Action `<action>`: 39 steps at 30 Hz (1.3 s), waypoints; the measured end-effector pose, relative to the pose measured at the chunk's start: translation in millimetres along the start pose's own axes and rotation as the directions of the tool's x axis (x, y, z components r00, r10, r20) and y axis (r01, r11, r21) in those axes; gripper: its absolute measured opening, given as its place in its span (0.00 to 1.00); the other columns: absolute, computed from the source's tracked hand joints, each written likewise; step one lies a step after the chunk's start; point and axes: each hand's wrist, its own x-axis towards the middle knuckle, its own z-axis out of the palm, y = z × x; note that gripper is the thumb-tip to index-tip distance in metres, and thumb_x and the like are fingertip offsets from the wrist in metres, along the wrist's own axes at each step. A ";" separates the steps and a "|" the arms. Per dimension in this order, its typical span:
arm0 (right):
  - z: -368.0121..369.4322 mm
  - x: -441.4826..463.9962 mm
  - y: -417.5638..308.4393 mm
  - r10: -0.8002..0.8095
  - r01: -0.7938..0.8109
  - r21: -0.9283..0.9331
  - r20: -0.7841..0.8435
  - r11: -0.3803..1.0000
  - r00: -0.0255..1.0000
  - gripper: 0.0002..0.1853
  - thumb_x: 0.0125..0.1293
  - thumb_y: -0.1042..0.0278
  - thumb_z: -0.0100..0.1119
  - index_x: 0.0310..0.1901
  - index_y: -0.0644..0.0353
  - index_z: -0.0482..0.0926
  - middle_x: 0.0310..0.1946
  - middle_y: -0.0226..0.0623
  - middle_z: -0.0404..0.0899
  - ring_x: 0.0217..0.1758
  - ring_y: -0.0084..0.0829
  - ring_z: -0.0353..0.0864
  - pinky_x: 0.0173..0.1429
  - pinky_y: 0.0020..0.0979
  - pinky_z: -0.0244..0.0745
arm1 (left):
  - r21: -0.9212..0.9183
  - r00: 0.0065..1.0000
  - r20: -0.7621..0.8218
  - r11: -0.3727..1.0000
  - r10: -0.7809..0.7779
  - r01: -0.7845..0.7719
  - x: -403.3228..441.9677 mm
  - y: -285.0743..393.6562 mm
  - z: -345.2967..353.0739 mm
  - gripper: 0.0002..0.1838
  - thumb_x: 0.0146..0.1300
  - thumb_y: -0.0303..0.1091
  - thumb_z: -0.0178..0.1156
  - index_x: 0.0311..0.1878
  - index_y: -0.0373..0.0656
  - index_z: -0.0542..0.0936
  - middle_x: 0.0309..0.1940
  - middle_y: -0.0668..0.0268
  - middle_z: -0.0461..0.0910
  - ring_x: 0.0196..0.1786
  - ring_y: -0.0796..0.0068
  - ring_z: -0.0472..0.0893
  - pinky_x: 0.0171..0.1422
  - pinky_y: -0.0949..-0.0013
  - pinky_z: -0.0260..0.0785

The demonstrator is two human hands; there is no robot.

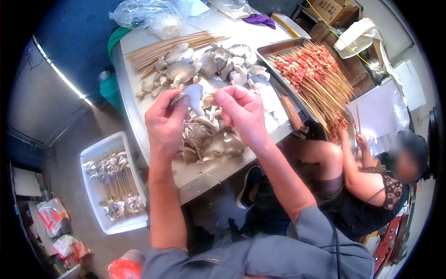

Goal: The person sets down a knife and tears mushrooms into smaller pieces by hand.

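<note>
Over the table, my left hand (168, 122) is closed in a pinch on a pale grey oyster mushroom (194, 98), whose stem hangs downward. Close to its right, my right hand (242, 111) is also pinched; whatever sits between its fingertips is too small to name. Below both hands lies a heap of torn oyster mushrooms (211, 139). Beyond them is a second pile of larger oyster mushrooms (183, 69), beside a bundle of bare wooden skewers (195, 39).
A metal tray (274, 49) of meat skewers (311, 67) stands right, near a knife handle (291, 113). A seated person (367, 186) there handles skewers. A white bin (109, 228) of mushroom skewers (120, 181) sits on the floor at left. Plastic bags (148, 16) lie at the back.
</note>
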 end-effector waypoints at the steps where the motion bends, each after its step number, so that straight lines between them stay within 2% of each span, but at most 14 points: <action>1: 2.7 -0.3 -1.1 -0.045 0.045 -0.086 0.003 0.995 0.999 0.08 0.71 0.67 0.60 0.41 0.64 0.81 0.27 0.29 0.82 0.20 0.11 0.71 0.23 0.15 0.62 | 0.002 1.000 -0.001 1.000 0.000 0.000 0.2 -1.7 0.4 0.12 0.67 0.25 0.61 0.52 0.35 0.81 0.40 0.65 0.84 0.37 0.78 0.81 0.40 0.77 0.74; 3: 7.2 0.7 2.8 -0.091 0.091 -0.166 0.007 0.982 0.996 0.07 0.70 0.69 0.62 0.42 0.65 0.81 0.30 0.29 0.83 0.23 0.11 0.73 0.25 0.15 0.66 | -0.197 1.000 0.026 0.980 0.011 -0.006 -0.7 -7.2 1.6 0.12 0.67 0.24 0.60 0.53 0.35 0.81 0.40 0.64 0.84 0.38 0.76 0.82 0.43 0.75 0.77; 6: 15.4 7.4 7.9 -0.134 0.133 0.015 0.049 0.991 0.990 0.07 0.66 0.71 0.65 0.41 0.67 0.82 0.29 0.29 0.82 0.29 0.15 0.79 0.31 0.18 0.74 | -0.246 0.990 0.140 0.969 0.006 0.028 -0.2 -4.0 1.6 0.12 0.66 0.24 0.60 0.53 0.35 0.80 0.41 0.62 0.84 0.39 0.75 0.82 0.44 0.72 0.78; 9: 13.8 12.0 9.9 -0.163 0.167 -0.052 0.073 0.985 0.984 0.07 0.66 0.73 0.65 0.41 0.68 0.82 0.29 0.30 0.82 0.30 0.15 0.79 0.32 0.18 0.74 | -0.290 0.988 0.141 0.951 -0.065 0.104 -0.8 -3.0 0.7 0.11 0.65 0.25 0.62 0.50 0.35 0.81 0.41 0.62 0.84 0.40 0.74 0.83 0.45 0.71 0.78; 13: 15.5 10.4 10.6 -0.146 0.144 0.025 0.098 0.989 0.984 0.06 0.65 0.75 0.66 0.40 0.68 0.82 0.29 0.29 0.83 0.30 0.15 0.80 0.32 0.18 0.75 | -0.296 0.985 0.159 0.949 -0.067 0.113 -1.4 -2.9 -0.1 0.10 0.64 0.25 0.63 0.49 0.36 0.81 0.40 0.63 0.84 0.40 0.75 0.82 0.45 0.71 0.78; 15: 17.6 6.5 15.3 -0.140 0.143 -0.038 0.092 0.989 0.986 0.05 0.64 0.76 0.66 0.39 0.67 0.83 0.28 0.30 0.83 0.30 0.14 0.80 0.33 0.18 0.76 | -0.268 0.988 0.149 0.961 -0.026 0.066 -0.5 -8.0 -4.4 0.10 0.64 0.26 0.64 0.48 0.36 0.82 0.39 0.62 0.84 0.38 0.75 0.82 0.45 0.72 0.77; 19: 20.1 3.0 11.0 -0.158 0.158 -0.009 0.010 0.987 0.987 0.03 0.62 0.77 0.66 0.36 0.67 0.82 0.26 0.30 0.82 0.26 0.13 0.78 0.29 0.18 0.73 | -0.286 0.991 0.092 0.951 -0.096 0.119 -4.5 -10.6 1.8 0.09 0.65 0.26 0.63 0.48 0.36 0.82 0.38 0.62 0.84 0.38 0.74 0.82 0.45 0.72 0.77; 21: 17.8 3.0 13.8 -0.119 0.120 0.039 -0.031 0.992 0.992 0.03 0.62 0.77 0.66 0.35 0.67 0.82 0.25 0.29 0.82 0.24 0.13 0.77 0.27 0.18 0.71 | -0.420 0.984 -0.009 0.894 -0.177 0.157 -4.4 -8.2 6.1 0.09 0.66 0.26 0.62 0.48 0.36 0.81 0.37 0.61 0.84 0.38 0.72 0.83 0.44 0.71 0.77; 24: 15.5 4.6 14.5 -0.068 0.085 0.117 -0.144 0.989 0.987 0.02 0.62 0.78 0.65 0.34 0.66 0.81 0.23 0.27 0.80 0.21 0.12 0.73 0.24 0.17 0.66 | -0.502 0.994 0.028 0.858 -0.106 0.106 -0.3 -12.4 -2.2 0.08 0.67 0.25 0.61 0.48 0.35 0.80 0.38 0.59 0.83 0.38 0.69 0.84 0.45 0.68 0.79; 29: 2.8 14.9 22.0 -0.042 0.094 0.180 -0.270 0.979 0.962 0.03 0.63 0.76 0.66 0.37 0.64 0.81 0.22 0.26 0.77 0.20 0.13 0.71 0.25 0.18 0.65 | -0.451 0.991 -0.040 0.887 -0.129 0.098 3.7 -11.2 -5.2 0.10 0.68 0.25 0.59 0.50 0.33 0.79 0.39 0.57 0.83 0.41 0.63 0.85 0.49 0.64 0.80; 32: -0.5 14.7 25.8 -0.052 0.068 0.046 -0.287 0.997 0.957 0.10 0.64 0.75 0.66 0.46 0.65 0.81 0.25 0.28 0.80 0.23 0.13 0.74 0.27 0.17 0.66 | -0.308 0.999 0.028 0.950 -0.046 0.052 4.2 -8.9 0.9 0.15 0.67 0.22 0.57 0.57 0.34 0.76 0.44 0.54 0.83 0.45 0.63 0.85 0.50 0.64 0.79; 34: -0.1 12.1 21.9 -0.066 0.060 -0.030 -0.298 0.998 0.952 0.13 0.64 0.75 0.66 0.49 0.66 0.80 0.26 0.29 0.81 0.25 0.13 0.75 0.27 0.17 0.67 | -0.309 0.998 0.034 0.949 -0.056 0.064 4.0 -8.2 2.2 0.14 0.66 0.20 0.57 0.54 0.33 0.77 0.43 0.56 0.83 0.44 0.66 0.85 0.49 0.67 0.79; 37: 0.8 8.1 15.3 -0.079 0.069 -0.056 -0.193 0.996 0.978 0.18 0.64 0.74 0.66 0.54 0.70 0.77 0.31 0.32 0.83 0.27 0.15 0.78 0.31 0.19 0.74 | -0.279 0.998 0.048 0.959 -0.047 0.058 3.0 -11.0 -0.2 0.11 0.65 0.19 0.59 0.50 0.33 0.79 0.42 0.58 0.83 0.42 0.71 0.84 0.47 0.70 0.78; 39: 3.0 7.1 16.1 -0.124 0.125 0.032 -0.025 0.992 0.992 0.19 0.62 0.73 0.68 0.53 0.70 0.77 0.37 0.34 0.83 0.30 0.15 0.79 0.33 0.20 0.75 | -0.248 0.998 0.059 0.968 -0.021 0.035 2.9 -12.3 -2.8 0.10 0.65 0.19 0.59 0.49 0.34 0.80 0.41 0.60 0.83 0.41 0.72 0.83 0.46 0.71 0.78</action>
